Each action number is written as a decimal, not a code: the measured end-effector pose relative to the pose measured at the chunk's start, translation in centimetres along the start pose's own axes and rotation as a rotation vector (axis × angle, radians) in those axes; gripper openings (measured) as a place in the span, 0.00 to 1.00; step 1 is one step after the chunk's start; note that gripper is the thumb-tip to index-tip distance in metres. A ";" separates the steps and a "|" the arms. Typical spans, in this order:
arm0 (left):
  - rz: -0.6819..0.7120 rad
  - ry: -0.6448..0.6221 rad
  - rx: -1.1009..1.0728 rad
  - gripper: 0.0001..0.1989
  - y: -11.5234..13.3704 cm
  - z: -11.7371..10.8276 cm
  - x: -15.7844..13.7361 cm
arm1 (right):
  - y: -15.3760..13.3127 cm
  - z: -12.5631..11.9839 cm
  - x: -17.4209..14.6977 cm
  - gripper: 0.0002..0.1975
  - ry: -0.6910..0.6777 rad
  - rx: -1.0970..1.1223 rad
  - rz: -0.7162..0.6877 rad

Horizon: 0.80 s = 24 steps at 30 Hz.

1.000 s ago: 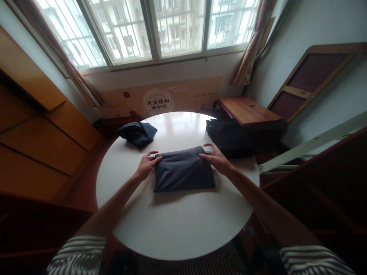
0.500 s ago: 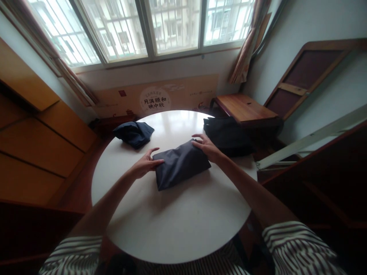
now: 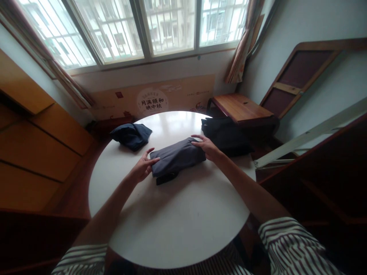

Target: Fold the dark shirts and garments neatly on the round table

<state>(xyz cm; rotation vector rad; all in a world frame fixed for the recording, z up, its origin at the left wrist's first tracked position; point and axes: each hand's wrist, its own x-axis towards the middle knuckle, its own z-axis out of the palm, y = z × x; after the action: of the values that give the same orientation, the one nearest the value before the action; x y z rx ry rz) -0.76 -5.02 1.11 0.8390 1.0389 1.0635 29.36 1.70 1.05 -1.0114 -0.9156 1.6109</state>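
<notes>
A folded grey garment point(image 3: 179, 157) is held between my two hands over the middle of the white round table point(image 3: 177, 225). My left hand point(image 3: 143, 166) pinches its left end, thumb on top. At the right end, my right hand point(image 3: 208, 147) grips the upper corner between thumb and fingers. A small black part point(image 3: 166, 178) shows below the garment's near edge; I cannot tell whether it belongs to it. The kind of garment is not clear from its folds.
A crumpled dark blue cloth point(image 3: 132, 136) lies at the table's far left. Folded black cloth point(image 3: 226, 136) rests at the far right. Behind it stands a wooden stool-like table point(image 3: 242, 106). Brown cabinets point(image 3: 43, 149) line the left side, and a window point(image 3: 169, 26) is ahead.
The grey garment's near edge has come up and back, making it look narrower, and a black part now shows beneath. Both hands keep their hold. The view has shifted slightly.
</notes>
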 end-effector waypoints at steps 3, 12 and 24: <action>-0.025 -0.018 0.068 0.44 0.1 -0.2 -0.5 | 0.6 -0.8 0.0 0.21 -0.022 -0.162 -0.074; 0.323 0.279 0.890 0.34 -1.1 -1.8 0.4 | 1.1 -1.0 -0.4 0.12 0.059 -1.088 -0.719; 0.217 -0.179 1.101 0.33 1.3 -2.4 4.5 | -6.1 2.1 4.9 0.21 -0.679 -1.814 -0.179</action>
<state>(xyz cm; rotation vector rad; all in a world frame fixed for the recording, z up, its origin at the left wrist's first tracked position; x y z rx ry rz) -2.80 -0.18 0.39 1.9203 1.3917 0.4992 28.65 7.62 6.49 -1.3257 -3.0215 0.5576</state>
